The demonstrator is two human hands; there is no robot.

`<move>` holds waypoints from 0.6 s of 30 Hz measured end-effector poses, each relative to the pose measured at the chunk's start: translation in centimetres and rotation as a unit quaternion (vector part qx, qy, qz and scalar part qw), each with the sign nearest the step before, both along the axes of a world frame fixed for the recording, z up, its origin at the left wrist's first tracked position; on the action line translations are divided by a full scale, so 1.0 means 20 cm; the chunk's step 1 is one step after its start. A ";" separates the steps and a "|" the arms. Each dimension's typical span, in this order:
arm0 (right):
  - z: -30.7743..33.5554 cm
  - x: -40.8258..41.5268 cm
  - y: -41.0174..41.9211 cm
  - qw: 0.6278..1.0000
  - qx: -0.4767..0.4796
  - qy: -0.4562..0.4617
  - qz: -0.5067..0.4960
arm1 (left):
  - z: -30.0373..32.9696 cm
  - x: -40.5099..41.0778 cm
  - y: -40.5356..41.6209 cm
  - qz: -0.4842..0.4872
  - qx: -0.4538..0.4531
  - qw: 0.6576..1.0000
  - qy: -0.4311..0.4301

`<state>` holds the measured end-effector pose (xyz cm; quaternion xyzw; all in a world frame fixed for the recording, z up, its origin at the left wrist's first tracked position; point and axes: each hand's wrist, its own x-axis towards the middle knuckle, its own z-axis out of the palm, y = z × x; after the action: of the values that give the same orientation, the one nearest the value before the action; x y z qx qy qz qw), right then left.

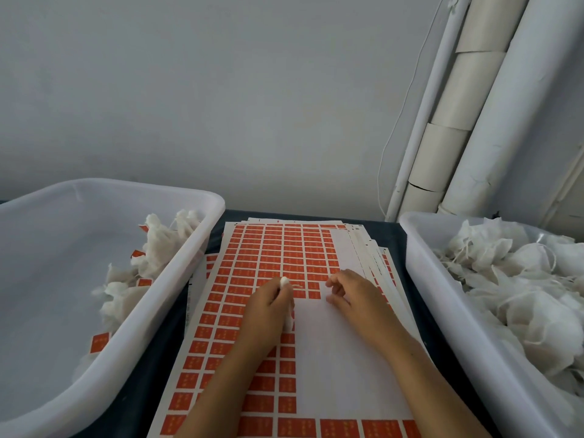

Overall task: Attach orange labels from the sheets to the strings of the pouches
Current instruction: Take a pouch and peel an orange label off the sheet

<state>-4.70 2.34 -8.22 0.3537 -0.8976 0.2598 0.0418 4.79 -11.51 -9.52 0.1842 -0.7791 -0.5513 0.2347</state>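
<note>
Head view: left hand [268, 306] gripped white pouch [286, 303], string [297, 286] laid across label sheet [252, 263]. Right hand [350, 295] empty, fingers loosely curled at peeled edge. Best: lift one orange label [313, 294] cleanly by corner, fold round string, press halves flush. Labelled pouches sat in left bin [189, 248]; unlabelled in right bin [420, 279].

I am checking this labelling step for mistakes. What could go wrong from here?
1. The pouch is bunched in the left hand, so its thin string may slip off the label sheet.
2. The right hand works at the edge of the peeled white area; a label might tear or stick to a finger.
</note>
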 end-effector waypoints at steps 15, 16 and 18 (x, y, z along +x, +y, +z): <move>0.05 -0.06 -0.06 0.956 0.183 0.183 0.136 | -0.02 0.00 -0.01 0.025 0.084 0.996 0.015; 0.04 -0.05 -0.06 0.955 0.186 0.187 0.134 | -0.02 0.00 -0.01 0.024 0.085 0.996 0.014; 0.04 -0.04 -0.06 0.951 0.195 0.202 0.128 | -0.03 0.00 -0.01 0.022 0.091 0.996 0.013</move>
<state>-5.51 1.16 -7.42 0.5121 -0.8507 0.0056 0.1186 4.74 -11.78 -10.03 0.2149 -0.7185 -0.6167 0.2393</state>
